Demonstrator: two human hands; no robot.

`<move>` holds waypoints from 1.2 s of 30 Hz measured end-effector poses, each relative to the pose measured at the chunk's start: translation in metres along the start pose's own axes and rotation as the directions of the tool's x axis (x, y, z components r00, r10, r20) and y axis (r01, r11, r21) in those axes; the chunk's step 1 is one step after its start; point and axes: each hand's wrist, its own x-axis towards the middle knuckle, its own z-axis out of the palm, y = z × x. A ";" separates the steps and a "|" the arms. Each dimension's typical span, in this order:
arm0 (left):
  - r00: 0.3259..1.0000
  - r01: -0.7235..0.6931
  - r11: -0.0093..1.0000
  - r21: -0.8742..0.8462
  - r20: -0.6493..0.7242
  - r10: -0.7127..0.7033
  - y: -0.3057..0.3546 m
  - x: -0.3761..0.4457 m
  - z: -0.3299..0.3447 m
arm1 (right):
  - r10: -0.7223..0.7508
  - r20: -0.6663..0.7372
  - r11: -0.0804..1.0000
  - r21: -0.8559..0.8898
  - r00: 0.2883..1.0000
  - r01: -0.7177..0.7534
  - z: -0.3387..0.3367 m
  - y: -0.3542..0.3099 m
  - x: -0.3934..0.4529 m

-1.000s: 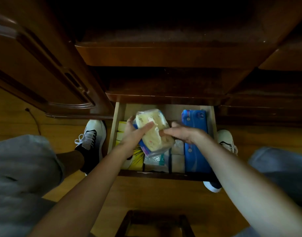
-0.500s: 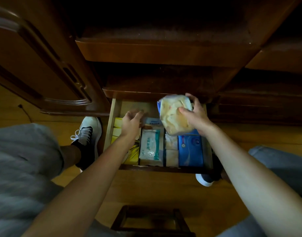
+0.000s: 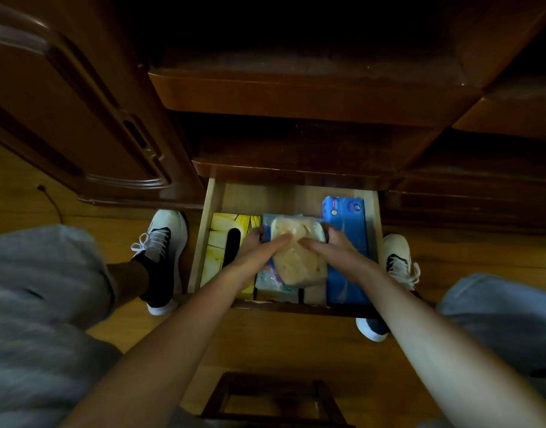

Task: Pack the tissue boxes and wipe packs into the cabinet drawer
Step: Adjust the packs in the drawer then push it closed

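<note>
Fingers of the left hand [image 3: 255,252] and right hand [image 3: 333,249] curled round the two sides of a pale wipe pack [image 3: 298,254], thumbs laid across its top, holding it in the middle of the open drawer [image 3: 212,211] over other packs [image 3: 267,281]. Flanked closely by a yellow tissue box [image 3: 223,242] on the left and a blue tissue box [image 3: 347,230] on the right. Dark cabinet ledges [image 3: 296,94] overhanging the drawer's back, white shoes [image 3: 162,239] on the wooden floor [image 3: 281,341] either side.
</note>
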 end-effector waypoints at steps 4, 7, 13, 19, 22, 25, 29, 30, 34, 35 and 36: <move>0.949 -0.080 0.937 -0.339 -0.315 -0.033 0.013 0.014 -0.017 | 0.056 0.081 0.997 0.049 0.995 -0.060 0.008 -0.016 0.013; 0.942 -0.116 0.901 -0.418 -0.334 -0.034 0.021 0.021 -0.025 | 0.157 0.294 0.938 0.253 0.943 -0.235 0.017 -0.014 0.023; 0.910 -0.080 0.950 0.302 -0.367 0.193 0.025 0.038 -0.053 | 0.162 0.053 0.930 0.326 0.985 -0.170 0.048 -0.028 0.067; 0.751 -0.113 0.650 0.752 -0.363 0.551 0.026 0.038 -0.093 | 0.071 -0.329 0.997 -0.004 0.942 -0.076 0.073 -0.045 0.114; 0.759 -0.138 0.634 0.761 -0.330 0.562 0.019 0.036 -0.107 | 0.021 -0.427 0.998 -0.045 0.904 -0.044 0.097 -0.054 0.135; 0.774 -0.128 0.602 0.788 -0.300 0.558 0.010 0.039 -0.116 | 0.057 -0.474 0.998 0.013 0.879 -0.058 0.112 -0.056 0.153; 0.794 -0.137 0.623 0.770 -0.291 0.534 0.004 0.041 -0.118 | 0.101 -0.574 0.993 0.114 0.812 -0.043 0.122 -0.051 0.163; 0.795 -0.145 0.625 0.767 -0.285 0.535 0.003 0.041 -0.119 | 0.108 -0.595 0.989 0.146 0.797 -0.025 0.120 -0.050 0.163; 0.796 -0.160 0.623 0.766 -0.273 0.540 0.001 0.042 -0.118 | 0.112 -0.593 0.993 0.039 0.797 -0.110 0.105 -0.041 0.163; 0.791 -0.163 0.627 0.762 -0.278 0.545 0.000 0.043 -0.118 | 0.079 -0.535 0.986 -0.083 0.841 -0.146 0.105 -0.040 0.163; 0.784 -0.168 0.631 0.758 -0.285 0.551 0.000 0.043 -0.117 | 0.048 -0.445 0.970 -0.194 0.894 -0.149 0.109 -0.039 0.164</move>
